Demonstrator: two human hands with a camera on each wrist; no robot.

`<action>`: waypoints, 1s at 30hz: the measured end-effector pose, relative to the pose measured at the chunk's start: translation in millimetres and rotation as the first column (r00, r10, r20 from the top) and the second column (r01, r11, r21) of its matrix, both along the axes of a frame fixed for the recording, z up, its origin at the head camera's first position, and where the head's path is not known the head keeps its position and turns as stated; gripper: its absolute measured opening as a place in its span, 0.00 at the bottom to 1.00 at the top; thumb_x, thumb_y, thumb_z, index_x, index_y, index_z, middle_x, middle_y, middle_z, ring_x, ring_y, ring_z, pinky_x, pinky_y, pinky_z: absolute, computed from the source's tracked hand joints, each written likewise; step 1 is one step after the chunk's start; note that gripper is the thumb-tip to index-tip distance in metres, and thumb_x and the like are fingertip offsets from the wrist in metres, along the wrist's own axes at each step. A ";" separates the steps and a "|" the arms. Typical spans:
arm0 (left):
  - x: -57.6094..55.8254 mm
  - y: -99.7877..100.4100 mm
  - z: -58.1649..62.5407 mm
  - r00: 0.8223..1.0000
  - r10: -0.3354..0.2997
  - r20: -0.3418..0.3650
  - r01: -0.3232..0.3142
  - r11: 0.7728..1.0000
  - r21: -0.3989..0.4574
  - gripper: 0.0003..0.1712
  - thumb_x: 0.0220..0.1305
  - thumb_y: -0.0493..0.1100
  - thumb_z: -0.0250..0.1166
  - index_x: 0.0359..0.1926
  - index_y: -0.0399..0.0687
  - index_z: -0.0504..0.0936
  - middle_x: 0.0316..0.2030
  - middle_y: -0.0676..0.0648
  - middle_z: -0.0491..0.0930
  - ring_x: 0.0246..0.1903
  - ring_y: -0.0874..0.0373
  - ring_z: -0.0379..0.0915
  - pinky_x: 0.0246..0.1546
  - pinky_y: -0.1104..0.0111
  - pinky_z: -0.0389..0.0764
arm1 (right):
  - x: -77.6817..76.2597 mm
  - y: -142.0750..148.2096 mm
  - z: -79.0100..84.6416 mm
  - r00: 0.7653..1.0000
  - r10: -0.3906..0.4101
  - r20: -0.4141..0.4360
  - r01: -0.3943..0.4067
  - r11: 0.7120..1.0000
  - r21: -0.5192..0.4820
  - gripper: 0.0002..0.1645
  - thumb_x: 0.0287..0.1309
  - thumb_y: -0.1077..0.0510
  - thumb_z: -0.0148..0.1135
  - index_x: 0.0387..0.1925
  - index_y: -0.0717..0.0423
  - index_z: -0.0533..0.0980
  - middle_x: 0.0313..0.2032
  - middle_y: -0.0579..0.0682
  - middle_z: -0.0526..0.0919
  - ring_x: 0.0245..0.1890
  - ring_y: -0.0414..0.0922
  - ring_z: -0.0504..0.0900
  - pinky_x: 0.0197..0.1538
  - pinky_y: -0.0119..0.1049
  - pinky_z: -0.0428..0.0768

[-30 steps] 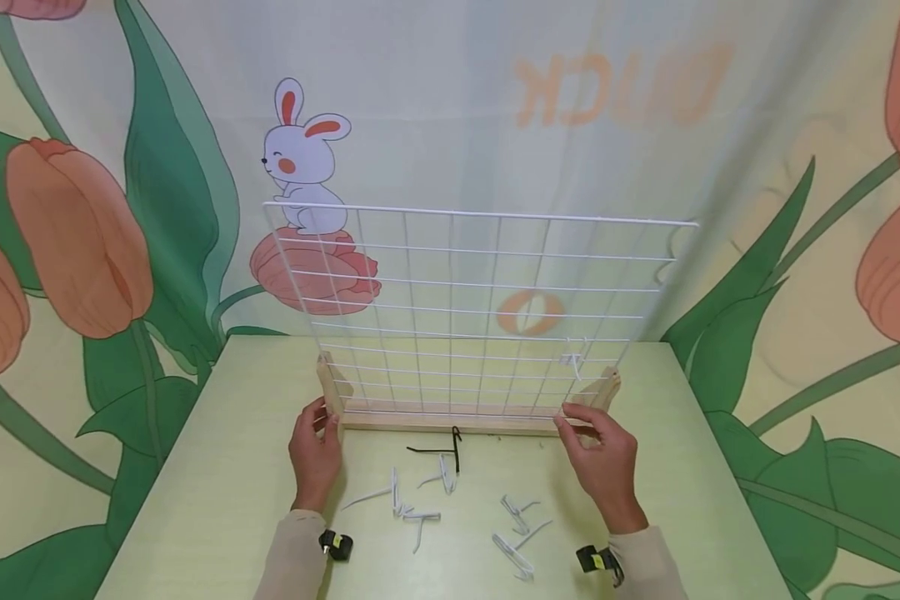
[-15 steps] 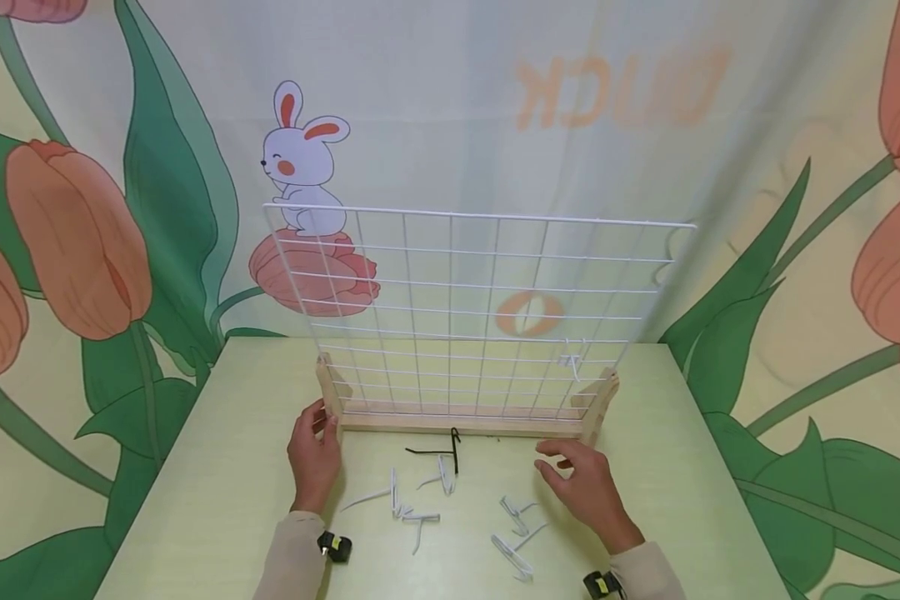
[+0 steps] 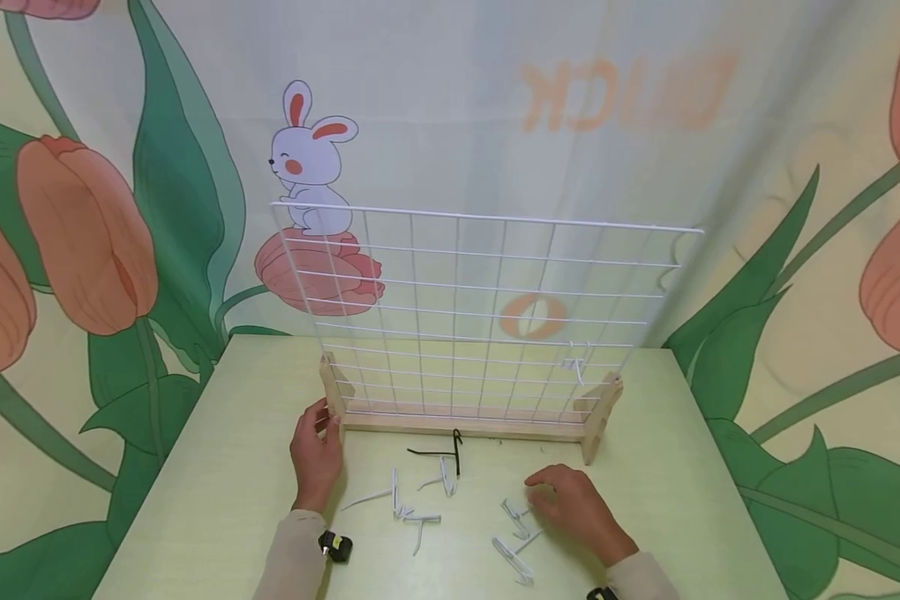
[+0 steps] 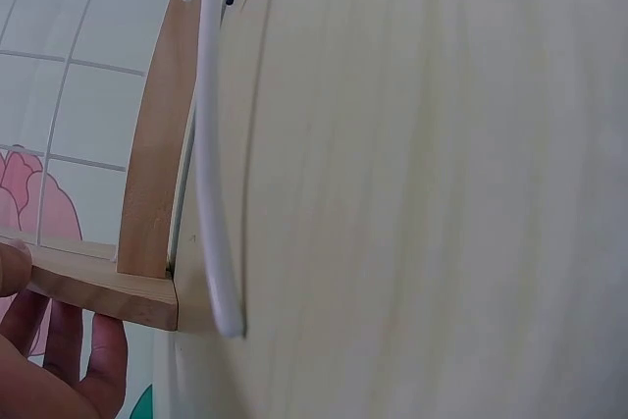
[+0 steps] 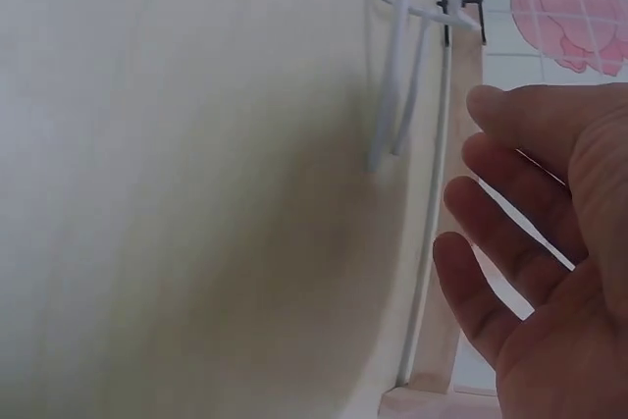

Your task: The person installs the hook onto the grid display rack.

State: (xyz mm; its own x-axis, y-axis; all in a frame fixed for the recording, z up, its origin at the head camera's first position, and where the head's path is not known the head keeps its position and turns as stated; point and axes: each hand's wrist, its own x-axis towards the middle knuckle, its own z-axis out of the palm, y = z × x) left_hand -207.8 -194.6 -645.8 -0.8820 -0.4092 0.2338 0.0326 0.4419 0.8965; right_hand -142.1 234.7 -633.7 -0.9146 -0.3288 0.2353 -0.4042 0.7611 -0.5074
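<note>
A white wire grid panel [image 3: 486, 218] stands upright in a wooden stand [image 3: 465, 427] in the head view. My left hand [image 3: 317, 458] holds the stand's left foot; in the left wrist view the thumb is on one side of the wood [image 4: 108, 293] and the fingers on the other. My right hand [image 3: 573, 510] hovers over the table with nothing in it, fingers loosely bent in the right wrist view. Just left of it lie two white hooks, a farther one [image 3: 515, 518] and a nearer one [image 3: 512, 558]. Another white hook [image 3: 574, 365] hangs on the grid's lower right.
Several more white hooks [image 3: 422, 518] lie left of centre on the pale table [image 3: 217, 492]. A black hook [image 3: 457, 457] lies right in front of the stand's base bar. Behind the table hangs a printed curtain [image 3: 450, 125].
My right hand has let go of the stand's right side and moved toward me and slightly left, down to the two white hooks. My left hand has stayed on the stand.
</note>
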 end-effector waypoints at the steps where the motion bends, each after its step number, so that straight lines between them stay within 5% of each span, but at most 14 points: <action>1: 0.0 0.0 0.2 1.000 0.001 0.003 -0.001 1.000 0.001 0.20 0.78 0.37 0.62 0.67 0.43 0.76 0.56 0.36 0.81 0.56 0.38 0.82 0.54 0.43 0.86 | 0.4 -0.5 -2.0 1.000 0.000 0.009 -0.001 1.000 0.020 0.10 0.57 0.60 0.78 0.41 0.46 0.89 0.42 0.39 0.91 0.44 0.42 0.89 0.48 0.40 0.87; 12: 0.3 1.2 -0.4 1.000 0.005 0.013 -0.005 1.000 0.001 0.21 0.78 0.37 0.61 0.68 0.43 0.76 0.57 0.36 0.80 0.57 0.39 0.81 0.55 0.43 0.85 | 2.8 -6.5 -7.8 0.992 -0.004 0.125 -0.011 0.993 0.115 0.08 0.58 0.58 0.77 0.39 0.42 0.89 0.41 0.37 0.90 0.47 0.38 0.85 0.55 0.42 0.85; 30: 0.5 2.3 -1.8 1.000 0.008 -0.004 -0.008 1.000 0.003 0.20 0.78 0.37 0.61 0.67 0.44 0.76 0.56 0.36 0.81 0.56 0.38 0.82 0.54 0.44 0.86 | 10.3 -11.0 -10.3 0.990 0.139 0.001 -0.137 0.975 0.177 0.06 0.56 0.59 0.79 0.35 0.45 0.90 0.37 0.37 0.83 0.41 0.36 0.76 0.45 0.34 0.83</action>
State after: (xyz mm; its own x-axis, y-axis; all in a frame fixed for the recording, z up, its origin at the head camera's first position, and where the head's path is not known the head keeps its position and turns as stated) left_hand -207.3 -192.3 -647.6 -0.8776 -0.4170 0.2364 0.0329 0.4396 0.8976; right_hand -131.8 223.7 -644.0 -0.8548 -0.4893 0.1729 -0.5170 0.7743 -0.3649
